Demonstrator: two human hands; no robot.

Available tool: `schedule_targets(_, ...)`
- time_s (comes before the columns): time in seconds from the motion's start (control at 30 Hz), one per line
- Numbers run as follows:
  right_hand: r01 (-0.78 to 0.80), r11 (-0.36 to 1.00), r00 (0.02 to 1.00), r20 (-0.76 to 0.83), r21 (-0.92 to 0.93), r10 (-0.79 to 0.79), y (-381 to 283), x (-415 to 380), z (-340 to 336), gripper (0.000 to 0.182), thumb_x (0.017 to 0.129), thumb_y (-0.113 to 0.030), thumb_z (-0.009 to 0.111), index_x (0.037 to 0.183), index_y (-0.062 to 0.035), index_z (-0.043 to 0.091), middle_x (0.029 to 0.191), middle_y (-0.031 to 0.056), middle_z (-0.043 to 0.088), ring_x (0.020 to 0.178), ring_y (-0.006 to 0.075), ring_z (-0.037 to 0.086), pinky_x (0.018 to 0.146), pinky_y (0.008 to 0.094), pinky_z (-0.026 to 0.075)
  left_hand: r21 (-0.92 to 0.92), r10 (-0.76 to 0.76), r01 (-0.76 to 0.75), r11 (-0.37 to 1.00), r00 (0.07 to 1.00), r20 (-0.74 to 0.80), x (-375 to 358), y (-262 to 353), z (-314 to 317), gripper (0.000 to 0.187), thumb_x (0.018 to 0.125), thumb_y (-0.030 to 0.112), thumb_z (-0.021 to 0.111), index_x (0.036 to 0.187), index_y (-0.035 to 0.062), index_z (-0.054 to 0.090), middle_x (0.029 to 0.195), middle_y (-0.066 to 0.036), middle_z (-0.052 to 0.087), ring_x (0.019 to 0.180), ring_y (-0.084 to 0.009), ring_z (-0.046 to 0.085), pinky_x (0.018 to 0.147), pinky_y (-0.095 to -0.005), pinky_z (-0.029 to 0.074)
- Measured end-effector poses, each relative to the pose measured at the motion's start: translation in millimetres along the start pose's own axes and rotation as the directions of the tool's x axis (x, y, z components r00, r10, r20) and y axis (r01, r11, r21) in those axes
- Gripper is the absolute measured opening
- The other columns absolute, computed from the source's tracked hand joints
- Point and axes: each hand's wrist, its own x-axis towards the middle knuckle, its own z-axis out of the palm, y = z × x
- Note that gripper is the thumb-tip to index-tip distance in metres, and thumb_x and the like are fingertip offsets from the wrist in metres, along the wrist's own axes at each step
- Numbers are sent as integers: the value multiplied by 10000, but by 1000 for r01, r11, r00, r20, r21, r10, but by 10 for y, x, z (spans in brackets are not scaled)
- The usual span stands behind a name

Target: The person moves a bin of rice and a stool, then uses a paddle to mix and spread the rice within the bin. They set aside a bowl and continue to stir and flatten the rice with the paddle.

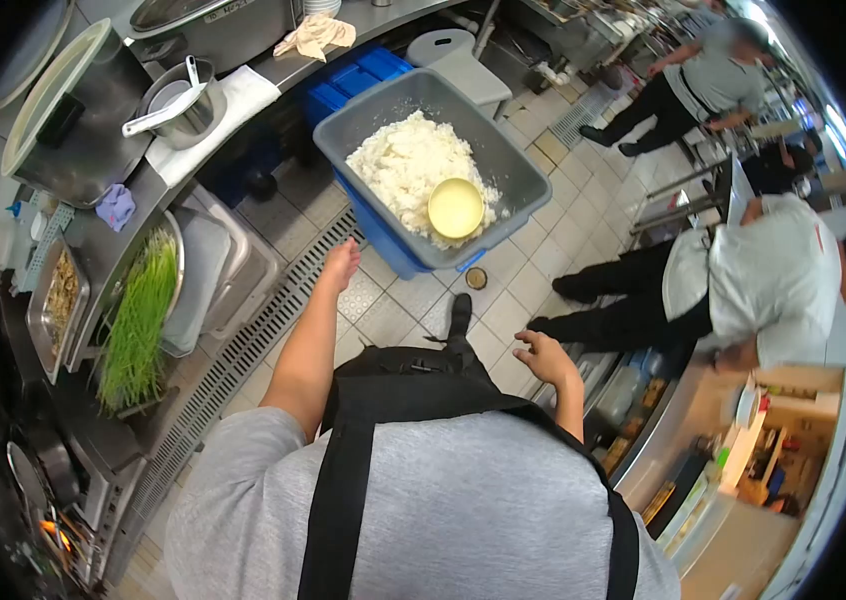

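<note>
My left hand (342,264) hangs near the near-left side of a grey tub (526,190), apart from it, with its fingers curled in and nothing seen in them. My right hand (545,358) is held out lower right of the tub, empty, fingers loosely apart. White rice (398,165) is heaped in the tub. A round, pale yellow bowl (456,208) sits on the rice near its right side. The tub rests on blue crates (383,235).
On the left counter are a bunch of green stalks (141,320), a tray of chopped food (61,290), a large pot (83,125) and a white towel (233,112). A co-worker (758,275) bends over the right counter; another person (718,85) stands farther back. A drain grate (268,325) crosses the floor.
</note>
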Motion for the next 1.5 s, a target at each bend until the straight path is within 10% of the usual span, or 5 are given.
schedule_targets(0.37,492,870,791,-397,-40,-466,358,2649,-1417,421,796,-94,623,1176,13,475,1076,226,541,995,383,518,841,419,430,-433,-550,356,828,664,-506,943,-1480,560,450,892,464,446,1093,70,525,883,-82,529,605,-151,443,486,-281,375)
schedule_targets(0.77,-14,891,869,-446,-454,-213,-107,3863,-1216,482,878,-394,519,1135,11,467,919,248,619,807,419,601,658,473,468,-302,151,-289,909,900,-408,2157,-1062,809,570,894,488,432,1124,-18,558,962,-151,625,848,-237,591,745,-371,464)
schedule_targets(0.9,61,878,820,-477,-475,-315,56,3996,-1174,450,882,-388,515,1098,6,476,893,242,622,783,421,602,639,480,466,-918,-185,-129,374,960,-210,2394,-585,633,633,873,501,472,1160,-61,522,1073,-173,601,918,-262,598,815,-361,464)
schedule_targets(1.23,-19,869,837,-483,-494,-257,-15,3981,-1158,422,896,-361,504,1117,-2,493,885,250,616,789,433,593,656,479,456,-360,-184,40,932,908,-376,2424,-610,647,671,907,533,365,1138,-72,541,1098,-264,580,1026,-364,561,859,-396,430)
schedule_targets(1.5,305,940,896,-288,-152,-338,126,4278,-1545,494,932,-381,446,1095,78,522,955,191,607,857,288,559,808,347,419,-522,-220,-121,844,810,-543,2147,-1132,1002,635,904,523,381,1081,-51,587,1019,-248,614,915,-354,604,805,-394,448)
